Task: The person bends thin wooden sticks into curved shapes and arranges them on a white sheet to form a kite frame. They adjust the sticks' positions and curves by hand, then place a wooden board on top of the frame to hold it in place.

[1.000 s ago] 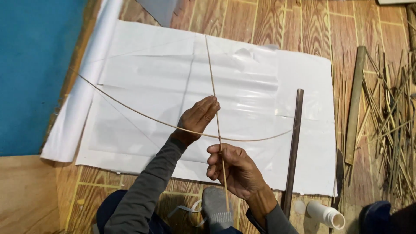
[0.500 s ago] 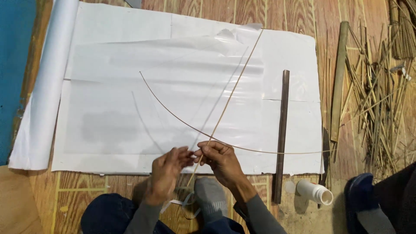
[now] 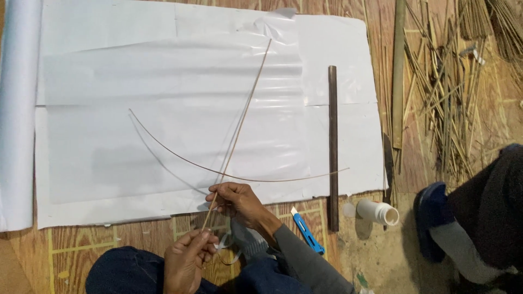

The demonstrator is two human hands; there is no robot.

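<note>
we pinch straight stick (image 3: 239, 122) low end w/ left hand (image 3: 188, 260) | right hand (image 3: 237, 200) closed at crossing w/ bowed stick (image 3: 229, 175), steadies joint | both over white sheet (image 3: 163, 71)

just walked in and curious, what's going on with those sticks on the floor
A person sitting on the floor holds a thin straight stick with both hands: the left hand pinches its near end, the right hand grips where it crosses a curved stick. Both sticks lie over a white sheet.
</note>
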